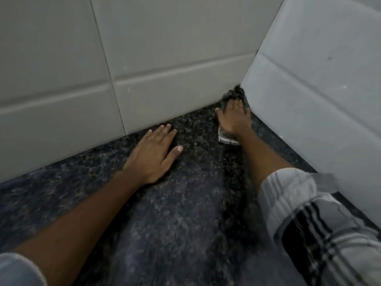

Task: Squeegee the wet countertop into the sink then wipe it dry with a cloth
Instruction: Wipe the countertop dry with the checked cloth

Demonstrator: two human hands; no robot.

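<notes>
Along the left, pale grey wall tiles are running down to meet the dark speckled countertop, which is showing a faint sheen across its middle. A grey sleeve edge is poking in at the bottom left corner, and a bare forearm is reaching from it up across the stone.

The left hand is lying flat on the countertop, palm down, fingers straight and close together with the tips pointing toward the base of the back wall and the thumb held out to the side. It is holding nothing, just resting on the stone.

Further right, the right hand is reaching deep into the corner where the back wall meets the side wall. It is pressing down on a crumpled cloth. The cloth is lying under the palm and is showing at both ends of the hand: a dark bunched part sticking up beyond the fingertips, touching the corner joint, and a paler, striped edge peeking out near the wrist. The fingers are looking spread and bent over the cloth; the blur is making it hard to tell how tightly they are gripping.

At the far right, a plaid sleeve, grey with black stripes, is rolled up on the right arm.

No writing or labels are showing anywhere.
</notes>
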